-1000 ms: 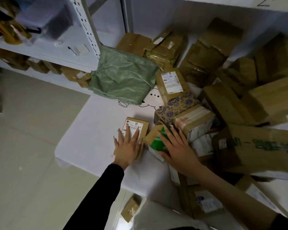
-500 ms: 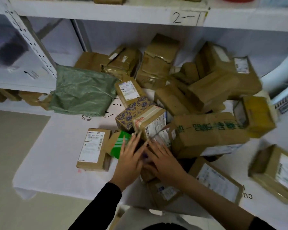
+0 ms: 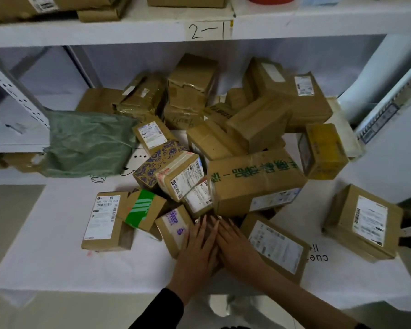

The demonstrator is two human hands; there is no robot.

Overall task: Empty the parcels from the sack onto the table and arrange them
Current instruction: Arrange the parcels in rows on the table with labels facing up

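White-covered table, loaded with post
A limp green sack lies at the frame's left; a heap of brown parcels fills the middle, a flat labelled box sits at lower left, a second labelled box apart at right

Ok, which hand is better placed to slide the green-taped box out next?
Probably the left hand: it lies nearer the green-taped box, with only the purple-labelled box between. The right hand would have to cross over it.
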